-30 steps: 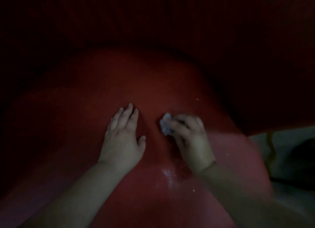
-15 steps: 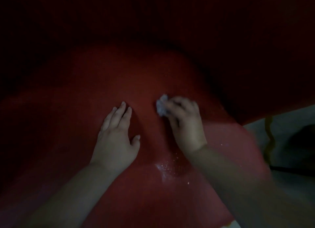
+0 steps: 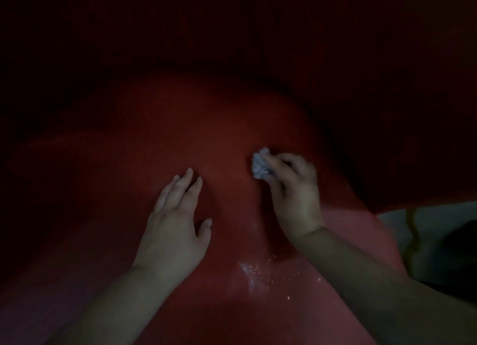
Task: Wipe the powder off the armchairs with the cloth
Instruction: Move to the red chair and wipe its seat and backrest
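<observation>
Red armchair (image 3: 160, 143), dim; my right hand (image 3: 296, 197) pinches the cloth (image 3: 260, 164) far of the powder (image 3: 260, 270), left hand (image 3: 175, 226) flat. Wiping farther probably misses those near specks.

Dim home interior: red armchair (image 3: 180, 128)

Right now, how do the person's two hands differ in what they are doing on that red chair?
The left hand lies flat with straight fingers and holds nothing; the right hand has curled fingers gripping a crumpled pale cloth. The left hand sits nearer the camera; the right hand reaches farther up the red armchair. Both are on the same cushion, with the white powder lying between their wrists.
</observation>
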Motion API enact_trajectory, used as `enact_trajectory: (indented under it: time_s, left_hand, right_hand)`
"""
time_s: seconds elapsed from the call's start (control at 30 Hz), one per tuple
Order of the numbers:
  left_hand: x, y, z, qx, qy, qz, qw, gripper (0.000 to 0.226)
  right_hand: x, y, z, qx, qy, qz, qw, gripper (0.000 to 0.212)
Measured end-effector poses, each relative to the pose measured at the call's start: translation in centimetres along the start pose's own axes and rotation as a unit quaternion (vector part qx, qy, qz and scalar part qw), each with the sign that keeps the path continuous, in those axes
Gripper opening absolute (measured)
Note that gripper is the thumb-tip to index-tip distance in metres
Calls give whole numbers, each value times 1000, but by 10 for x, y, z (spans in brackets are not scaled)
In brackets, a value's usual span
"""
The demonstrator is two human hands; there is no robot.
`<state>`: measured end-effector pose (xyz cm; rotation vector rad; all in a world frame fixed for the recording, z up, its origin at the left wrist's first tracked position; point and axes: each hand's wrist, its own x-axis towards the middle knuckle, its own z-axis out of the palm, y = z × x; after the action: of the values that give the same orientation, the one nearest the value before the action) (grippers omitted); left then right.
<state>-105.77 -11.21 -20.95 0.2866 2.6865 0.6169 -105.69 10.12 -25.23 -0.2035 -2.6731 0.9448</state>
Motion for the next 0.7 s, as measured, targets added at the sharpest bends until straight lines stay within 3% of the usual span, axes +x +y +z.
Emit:
enact_trajectory:
  time_s: [0.07, 0.17, 0.23, 0.3, 0.37, 0.43, 0.5, 0.57, 0.63, 0.7]
  left_hand:
    - [-4, -3, 0, 0, 8, -3, 1000, 74]
    - [-6, -7, 1, 8, 25, -15, 1000, 74]
    - [-7, -10, 2, 19, 34, -22, 999, 75]
    - [-9, -12, 1, 27, 40, -31, 998, 77]
    - [-12, -14, -1, 34, 44, -40, 998, 79]
    - [-17, -17, -4, 41, 43, -46, 997, 80]
    - [-23, -21, -7, 39, 47, -53, 997, 80]
    - [-29, -25, -8, 32, 56, -67, 996, 81]
    - [-35, -28, -7, 25, 66, -75, 995, 81]
    - [-41, -30, -4, 21, 72, -78, 994, 81]
  right_hand:
    - [15, 15, -1, -7, 43, 75, 996, 39]
    - [64, 15, 21, 83, 79, 155, 981, 38]
    - [83, 3, 35, 63, 52, 126, 989, 40]
    - [72, -14, 36, 13, 8, 16, 1000, 38]
    - [37, -25, 22, 17, -69, -101, 992, 29]
    - [3, -26, 2, 40, -151, -150, 976, 27]
    - [-2, -14, -10, 28, -163, -149, 975, 32]
    - [17, -7, -5, -8, -120, -94, 988, 38]
    - [46, -16, 16, 1, -75, -32, 997, 39]
    - [59, -35, 43, 16, -80, -36, 996, 38]
